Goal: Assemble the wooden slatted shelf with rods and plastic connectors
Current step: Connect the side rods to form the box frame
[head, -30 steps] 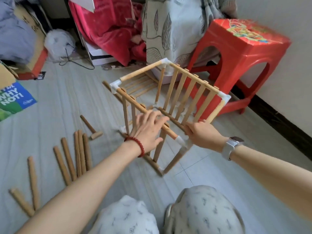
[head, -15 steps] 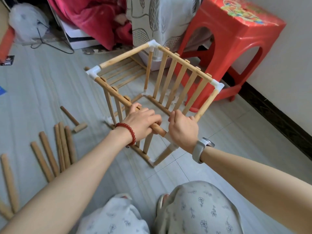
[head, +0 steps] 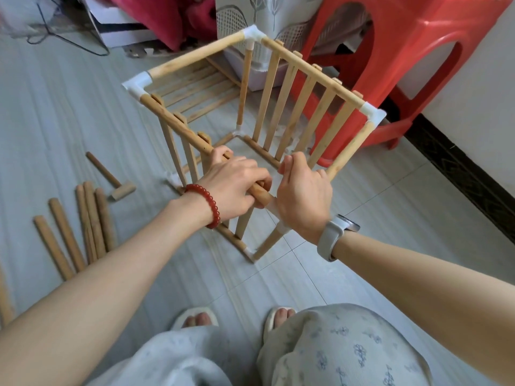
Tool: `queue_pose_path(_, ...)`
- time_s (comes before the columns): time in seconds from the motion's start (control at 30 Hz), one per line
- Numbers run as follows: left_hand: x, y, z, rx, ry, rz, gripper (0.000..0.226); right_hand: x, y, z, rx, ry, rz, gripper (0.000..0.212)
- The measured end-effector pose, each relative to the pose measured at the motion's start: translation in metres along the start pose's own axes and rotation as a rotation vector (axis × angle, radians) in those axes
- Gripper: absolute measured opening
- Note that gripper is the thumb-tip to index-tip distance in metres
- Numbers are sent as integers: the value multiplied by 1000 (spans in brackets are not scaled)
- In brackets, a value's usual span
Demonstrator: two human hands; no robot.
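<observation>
A box-shaped wooden shelf frame stands on the floor, with slatted panels on its left and right sides and white plastic connectors at the corners. My left hand grips the near end of the top left rod. My right hand grips the near top corner, covering the connector there, where the right-hand top rod meets it. Another slatted panel lies flat on the floor behind the frame.
Several loose wooden rods and a small wooden mallet lie on the floor to the left. A red plastic stool stands just right of the frame, against the wall. Boxes and red cloth are behind. My slippered feet are below.
My left hand went from lying on the top left rod to gripping it. My right hand shifted onto the near top corner. The view moved closer over the frame.
</observation>
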State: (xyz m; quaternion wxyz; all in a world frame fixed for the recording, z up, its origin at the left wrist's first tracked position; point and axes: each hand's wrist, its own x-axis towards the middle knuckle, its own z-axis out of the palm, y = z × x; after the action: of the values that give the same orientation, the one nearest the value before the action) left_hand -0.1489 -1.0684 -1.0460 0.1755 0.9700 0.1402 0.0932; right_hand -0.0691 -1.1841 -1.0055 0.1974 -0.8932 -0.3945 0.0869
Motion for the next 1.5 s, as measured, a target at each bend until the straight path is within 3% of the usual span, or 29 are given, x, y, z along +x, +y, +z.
queue_pose_path(0.07,3,-1,1,5,0,1,22,5,0,4,11,49,22,73)
queue_pose_path(0.3,-4,-5,14,7,100,116,45,16,19,28,56,113,117,38)
queue_pose_path(0.37,-7,-10,6,67,94,44,63,16,22,31,96,112,93,32)
queue_pose_path(0.43,-12,-22,-4,129,15,-139,75,9,25,30,128,109,0,29)
queue_pose_path(0.5,-12,-36,-11,178,-17,-248,62,1,28,29,142,126,-155,32)
queue_pose_path(0.6,-1,-41,-14,249,9,-260,20,5,33,28,114,192,-263,39)
queue_pose_path(0.73,15,-39,-12,336,-51,-259,21,22,33,32,53,206,-263,40)
queue_pose_path(0.9,9,-41,-3,374,-46,-228,22,20,28,28,-144,-5,-240,41)
queue_pose_path(0.97,6,-43,-3,317,-29,-199,26,22,20,20,-139,-142,-221,33)
queue_pose_path(1.07,-4,-55,-10,43,157,-242,44,20,-1,12,4,-239,-264,37)
queue_pose_path(1.17,-25,-65,-15,-139,303,-422,62,27,-28,21,-183,-241,-392,52)
queue_pose_path(1.23,-36,-70,-15,-242,303,-573,65,45,-43,32,-232,-321,-296,44)
queue_pose_path(1.33,-45,-78,-22,-389,277,-756,63,66,-57,41,-247,-303,-218,21)
queue_pose_path(1.5,-57,-91,-37,-401,237,-856,60,62,-67,36,-226,-239,-294,23)
